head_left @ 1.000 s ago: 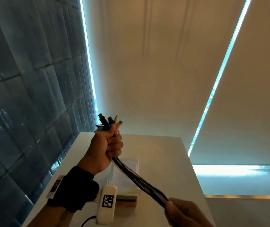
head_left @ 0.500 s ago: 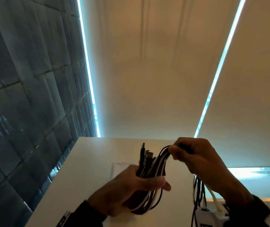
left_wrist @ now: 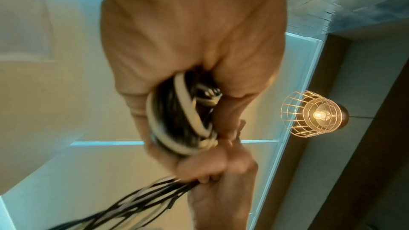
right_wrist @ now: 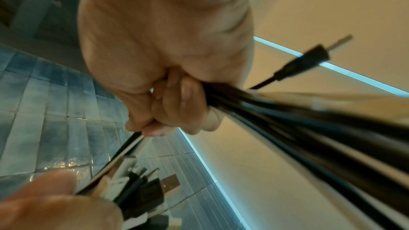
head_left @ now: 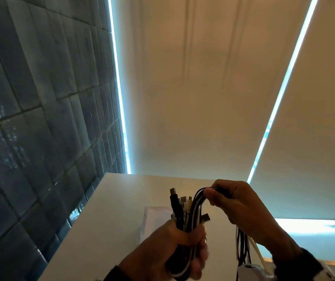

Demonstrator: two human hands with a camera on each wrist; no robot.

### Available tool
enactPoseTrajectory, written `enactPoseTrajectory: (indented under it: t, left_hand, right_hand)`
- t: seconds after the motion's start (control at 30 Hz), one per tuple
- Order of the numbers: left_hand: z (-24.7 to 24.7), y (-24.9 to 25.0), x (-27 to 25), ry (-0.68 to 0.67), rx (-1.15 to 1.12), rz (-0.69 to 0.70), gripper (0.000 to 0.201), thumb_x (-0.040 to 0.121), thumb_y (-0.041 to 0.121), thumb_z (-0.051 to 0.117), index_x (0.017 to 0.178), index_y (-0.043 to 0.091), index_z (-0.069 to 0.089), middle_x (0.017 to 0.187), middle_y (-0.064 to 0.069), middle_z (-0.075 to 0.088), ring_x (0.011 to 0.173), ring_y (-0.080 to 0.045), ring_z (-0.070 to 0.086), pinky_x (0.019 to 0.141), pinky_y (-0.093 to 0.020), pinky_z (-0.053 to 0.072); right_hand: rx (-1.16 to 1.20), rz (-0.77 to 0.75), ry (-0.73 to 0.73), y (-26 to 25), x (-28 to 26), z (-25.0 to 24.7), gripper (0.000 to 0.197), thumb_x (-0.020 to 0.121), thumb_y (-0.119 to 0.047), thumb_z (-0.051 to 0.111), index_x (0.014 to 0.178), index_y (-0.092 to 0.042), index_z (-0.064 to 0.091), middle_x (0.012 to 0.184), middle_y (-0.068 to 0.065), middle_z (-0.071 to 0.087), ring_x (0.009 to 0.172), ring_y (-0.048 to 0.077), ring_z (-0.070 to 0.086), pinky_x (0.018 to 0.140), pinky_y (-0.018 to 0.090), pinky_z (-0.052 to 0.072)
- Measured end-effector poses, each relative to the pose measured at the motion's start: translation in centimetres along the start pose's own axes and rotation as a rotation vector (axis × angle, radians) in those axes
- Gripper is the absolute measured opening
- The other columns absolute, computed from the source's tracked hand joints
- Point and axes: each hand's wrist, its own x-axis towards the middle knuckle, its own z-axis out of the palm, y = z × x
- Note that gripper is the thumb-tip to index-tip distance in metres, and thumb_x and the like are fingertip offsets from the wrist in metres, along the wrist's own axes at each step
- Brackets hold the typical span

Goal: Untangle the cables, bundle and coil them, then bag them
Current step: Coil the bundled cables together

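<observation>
A bundle of black and white cables stands upright in my left hand, which grips it low over the white table. Several plug ends stick up above the fist. My right hand pinches the same cables where they arch over, just right of the plugs; the loose lengths hang down below it. In the left wrist view the coil sits curled inside my left hand. The right wrist view shows my right hand closed round the cables. A clear bag lies flat on the table behind the bundle.
A dark tiled wall runs along the table's left side. Beige roller blinds hang behind the table's far edge. A white wrist device sits at the lower right. A caged lamp hangs overhead.
My right hand came up from the lower right and folded the cable lengths over beside the plugs. My left hand dropped lower and toward the middle with the bundle.
</observation>
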Motion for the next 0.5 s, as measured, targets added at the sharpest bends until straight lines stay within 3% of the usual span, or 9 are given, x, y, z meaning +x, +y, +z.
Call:
enactPoseTrajectory:
  t: [0.07, 0.17, 0.27, 0.37, 0.43, 0.5]
  left_hand:
    - [0.3, -0.2, 0.1, 0.079, -0.064, 0.008, 0.033, 0.069, 0.036, 0.082, 0.071, 0.014, 0.058, 0.053, 0.002, 0.04, 0.041, -0.01, 0.035, 0.043, -0.022, 0.028]
    - [0.9, -0.1, -0.1, 0.253, -0.042, 0.037, 0.049, 0.06, 0.043, 0.087, 0.054, 0.019, 0.045, 0.051, 0.001, 0.025, 0.039, -0.012, 0.019, 0.048, -0.026, 0.012]
    - [1.0, 0.6, -0.7, 0.385, -0.074, 0.066, 0.058, 0.062, 0.034, 0.084, 0.053, 0.023, 0.028, 0.051, 0.002, 0.016, 0.046, -0.014, 0.009, 0.05, -0.026, 0.008]
    - [-0.5, 1.2, -0.9, 0.464, -0.218, 0.246, 0.046, 0.061, 0.022, 0.076, 0.051, 0.022, 0.031, 0.05, 0.004, 0.012, 0.04, -0.011, 0.008, 0.043, -0.021, 0.01]
    - [-1.5, 0.9, -0.8, 0.493, -0.268, 0.339, 0.047, 0.06, 0.011, 0.077, 0.05, 0.022, 0.032, 0.044, 0.006, 0.018, 0.035, -0.009, 0.014, 0.038, -0.018, 0.016]
    - [-1.6, 0.3, -0.6, 0.503, -0.283, 0.373, 0.053, 0.056, 0.005, 0.082, 0.053, 0.022, 0.032, 0.043, 0.006, 0.022, 0.035, -0.009, 0.016, 0.037, -0.018, 0.02]
  right_hand:
    - [0.004, -0.005, 0.008, 0.2, -0.1, 0.1, 0.026, 0.089, -0.025, 0.059, 0.065, -0.016, 0.059, 0.039, -0.013, 0.046, 0.037, 0.001, 0.042, 0.042, 0.009, 0.032]
    - [0.097, 0.006, -0.037, 0.4, -0.5, 0.6, 0.028, 0.084, -0.035, 0.055, 0.067, -0.013, 0.057, 0.039, -0.011, 0.043, 0.036, 0.002, 0.039, 0.042, 0.009, 0.03]
    - [0.292, 0.092, -0.136, 1.2, -1.4, 1.3, 0.032, 0.084, -0.041, 0.056, 0.065, -0.016, 0.056, 0.043, -0.01, 0.037, 0.036, 0.003, 0.03, 0.039, 0.016, 0.029]
    - [0.535, 0.184, -0.209, 3.2, -2.6, 1.8, 0.042, 0.087, -0.051, 0.058, 0.073, -0.012, 0.06, 0.049, -0.007, 0.032, 0.039, 0.008, 0.023, 0.04, 0.018, 0.027]
    - [0.605, 0.194, -0.185, 4.1, -3.1, 2.3, 0.052, 0.078, -0.057, 0.065, 0.082, -0.005, 0.064, 0.052, -0.003, 0.031, 0.041, 0.01, 0.022, 0.041, 0.018, 0.027]
    - [0.596, 0.198, -0.062, 4.3, -3.1, 3.1, 0.061, 0.064, -0.065, 0.072, 0.088, -0.009, 0.07, 0.052, -0.001, 0.03, 0.041, 0.009, 0.022, 0.039, 0.018, 0.025]
